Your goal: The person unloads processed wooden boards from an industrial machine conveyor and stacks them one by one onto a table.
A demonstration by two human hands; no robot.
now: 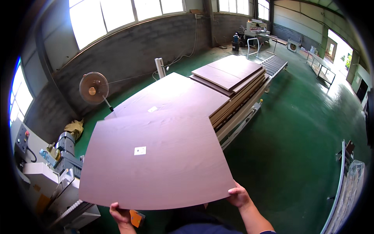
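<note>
A large flat brown panel (pixel 175 167) with a small white label (pixel 140 151) spans the space before me. At its near left edge my left hand (pixel 120 214) is closed, thumb on top and the other fingers mostly hidden beneath. My right hand (pixel 239 196) grips the near right corner in the same way, its thumb over the edge. The panel's far part overlaps another brown panel (pixel 175 93), which also bears a white label (pixel 152 109). Beside that one rises a stack of similar panels (pixel 230 72) on a roller conveyor frame (pixel 241 117).
To my left stands a machine with a control box (pixel 23 138) and a motor (pixel 66 146). A round fan (pixel 93 89) is by the wall. Rollers (pixel 274 62) continue past the stack. Plastic-wrapped strips (pixel 350 187) lie at the right. An orange piece (pixel 136 218) shows below the panel.
</note>
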